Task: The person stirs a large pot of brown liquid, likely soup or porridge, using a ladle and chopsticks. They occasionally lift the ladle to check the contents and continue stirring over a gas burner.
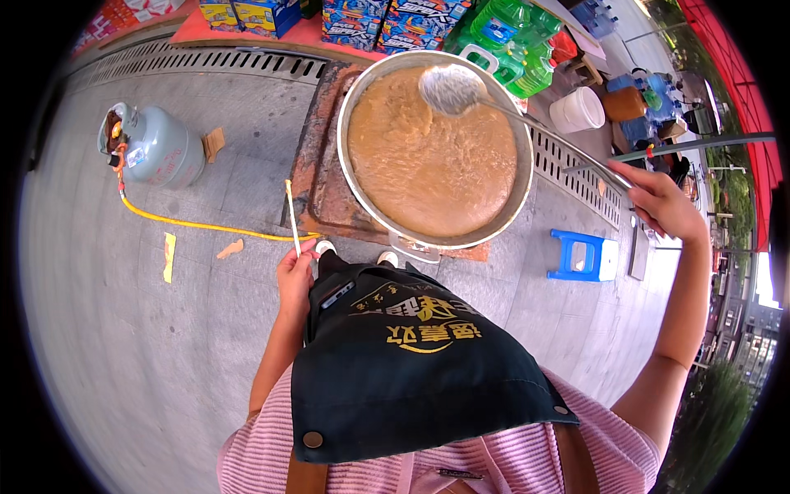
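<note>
My right hand (pixel 669 200) grips the handle of a long metal ladle (pixel 452 91) at the right. The ladle's bowl is over the far part of a large, round metal pot (pixel 341 145); whether it touches the contents is hard to tell. Thick brown liquid (pixel 432 173) with a foamy, uneven surface fills much of the pot. My left hand (pixel 294 278) pinches a thin pale stick (pixel 292 216) that points away from me and has a yellowish tip. The pot stands on a rusty metal stove (pixel 330 185).
A grey gas cylinder (pixel 163 148) stands at left, its yellow hose (pixel 203 225) running across the paving to the stove. Blue plastic stool (pixel 574 255) and white bucket (pixel 577 110) are at right. Green bottles (pixel 503 25) and drink cartons (pixel 352 25) line the far side.
</note>
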The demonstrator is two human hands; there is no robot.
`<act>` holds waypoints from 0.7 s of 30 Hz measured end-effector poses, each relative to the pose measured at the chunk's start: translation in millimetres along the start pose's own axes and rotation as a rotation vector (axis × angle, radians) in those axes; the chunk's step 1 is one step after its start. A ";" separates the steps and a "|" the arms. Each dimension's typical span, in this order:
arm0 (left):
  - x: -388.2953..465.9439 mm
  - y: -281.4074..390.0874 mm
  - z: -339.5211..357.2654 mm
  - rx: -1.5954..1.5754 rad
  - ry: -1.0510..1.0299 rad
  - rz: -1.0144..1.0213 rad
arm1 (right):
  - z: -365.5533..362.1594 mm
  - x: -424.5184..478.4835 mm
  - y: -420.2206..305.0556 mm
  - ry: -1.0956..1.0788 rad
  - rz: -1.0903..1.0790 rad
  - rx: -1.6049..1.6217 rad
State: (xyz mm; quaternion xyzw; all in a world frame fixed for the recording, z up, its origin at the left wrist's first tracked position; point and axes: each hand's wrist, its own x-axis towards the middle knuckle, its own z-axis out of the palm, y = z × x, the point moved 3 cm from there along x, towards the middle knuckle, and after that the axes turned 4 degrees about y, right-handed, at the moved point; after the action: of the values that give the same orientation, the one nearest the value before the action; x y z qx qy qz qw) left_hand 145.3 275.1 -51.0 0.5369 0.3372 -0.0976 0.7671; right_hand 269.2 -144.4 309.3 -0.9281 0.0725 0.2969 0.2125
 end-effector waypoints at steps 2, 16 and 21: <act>0.6 1.8 6.1 0.002 -0.018 0.005 | 33.1 31.4 8.1 0.078 0.035 0.075; 7.2 3.4 28.3 0.033 -0.089 0.002 | 94.3 -55.2 36.5 -0.133 0.371 0.077; 10.0 5.9 33.0 0.012 -0.126 0.004 | 55.1 -84.3 50.0 -0.084 0.353 0.172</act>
State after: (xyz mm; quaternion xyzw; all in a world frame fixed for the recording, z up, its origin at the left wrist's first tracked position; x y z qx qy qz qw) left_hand 169.5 250.3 -46.2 0.5348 0.2866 -0.1315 0.7839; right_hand 159.0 -164.5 300.4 -0.8663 0.2504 0.3607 0.2384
